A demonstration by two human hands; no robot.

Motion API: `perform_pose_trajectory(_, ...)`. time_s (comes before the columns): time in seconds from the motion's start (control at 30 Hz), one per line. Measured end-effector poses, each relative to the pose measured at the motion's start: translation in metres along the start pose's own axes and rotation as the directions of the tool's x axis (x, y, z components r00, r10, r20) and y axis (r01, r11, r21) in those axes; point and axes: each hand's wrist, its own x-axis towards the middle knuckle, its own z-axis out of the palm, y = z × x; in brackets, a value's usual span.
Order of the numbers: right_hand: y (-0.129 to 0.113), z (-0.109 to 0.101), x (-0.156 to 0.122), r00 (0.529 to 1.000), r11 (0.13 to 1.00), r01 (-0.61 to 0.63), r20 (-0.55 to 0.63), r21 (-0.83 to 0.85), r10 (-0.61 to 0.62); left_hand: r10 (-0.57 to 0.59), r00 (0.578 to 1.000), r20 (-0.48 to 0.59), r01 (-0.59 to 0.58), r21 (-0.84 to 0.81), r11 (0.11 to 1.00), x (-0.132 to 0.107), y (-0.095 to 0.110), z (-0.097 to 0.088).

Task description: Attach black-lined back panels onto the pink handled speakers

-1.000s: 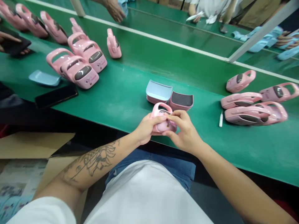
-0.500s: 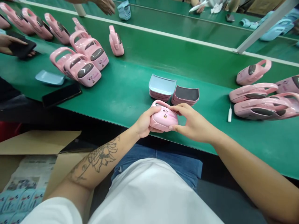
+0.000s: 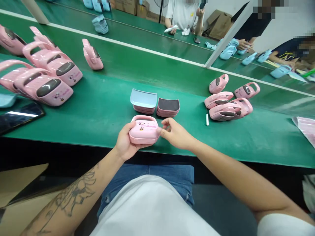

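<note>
My left hand (image 3: pixel 124 144) grips a small pink case (image 3: pixel 144 130) with a handle and a printed cartoon figure, held at the near edge of the green belt (image 3: pixel 103 108). My right hand (image 3: pixel 174 132) touches the case's right end with its fingertips, fingers partly curled. Just beyond the case lie two short stacks of lid panels: one topped by a light blue panel (image 3: pixel 143 98), the other by a dark panel (image 3: pixel 168 105).
Pink cases lie in a group at the left (image 3: pixel 46 78) and another at the right (image 3: pixel 227 105); one stands alone (image 3: pixel 92 57). A small white tool (image 3: pixel 207 118) lies by the right group, a black phone (image 3: pixel 18 116) at the left edge. Other people sit across the far belt (image 3: pixel 183 14).
The pink case has been turned so its printed side faces up. My right hand has slid off the top to its right end. The camera has tilted up and to the right.
</note>
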Motion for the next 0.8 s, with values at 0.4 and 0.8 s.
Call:
perform_pose_trajectory(0.4, 0.015, 0.046, -0.031, 0.948, 0.576, -0.291, 0.309, 0.764, 0.070, 0.207, 0.978, -0.016, -0.206, 0.017, 0.978, -0.010, -0.016, 0.012)
perform_pose_trajectory(0.8, 0.034, 0.063, -0.021, 0.989, 0.626, -0.127, 0.143, 0.769, 0.025, 0.391, 0.910, -0.140, -0.405, -0.095, 0.909, -0.009, -0.038, 0.018)
